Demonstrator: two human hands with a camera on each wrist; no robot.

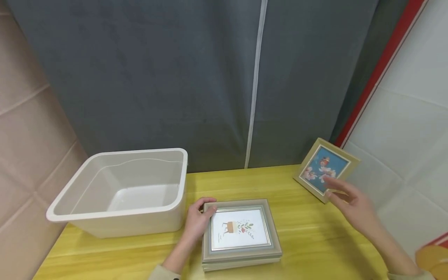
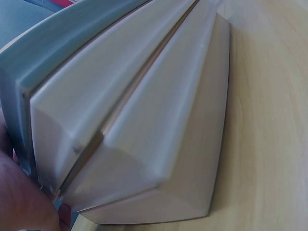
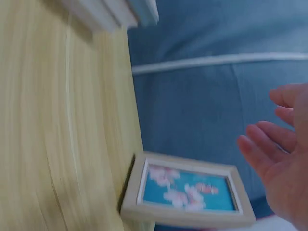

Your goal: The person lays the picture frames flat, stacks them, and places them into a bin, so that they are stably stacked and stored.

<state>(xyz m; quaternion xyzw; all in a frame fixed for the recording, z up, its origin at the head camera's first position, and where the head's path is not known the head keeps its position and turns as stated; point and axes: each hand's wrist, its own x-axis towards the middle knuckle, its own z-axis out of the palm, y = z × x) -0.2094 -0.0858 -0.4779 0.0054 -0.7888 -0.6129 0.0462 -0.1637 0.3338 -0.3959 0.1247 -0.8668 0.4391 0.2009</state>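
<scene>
A stack of picture frames (image 1: 241, 257) lies on the table, the top one showing a white print with a plant and an orange-and-cream figure. My left hand (image 1: 198, 219) grips the stack at its upper left corner, the thumb over the top frame's border. Pale stepped sides of the stacked frames (image 2: 139, 125) fill the left wrist view, with part of the hand (image 2: 24, 197) beside them. At the right, a beige picture frame (image 1: 323, 170) with pink blossoms on blue stands tilted back. My right hand (image 1: 355, 206) is held before it, fingers loosely bent, holding nothing; the right wrist view shows them apart (image 3: 284, 144).
A white plastic bin (image 1: 140, 221) stands on the left of the yellow wood-grain table (image 1: 224, 182). Behind the table hangs a dark grey curtain (image 1: 157, 85) with a pale vertical strip. Light padded panels (image 1: 402, 140) flank the right side, and pinkish ones (image 1: 31, 147) the left.
</scene>
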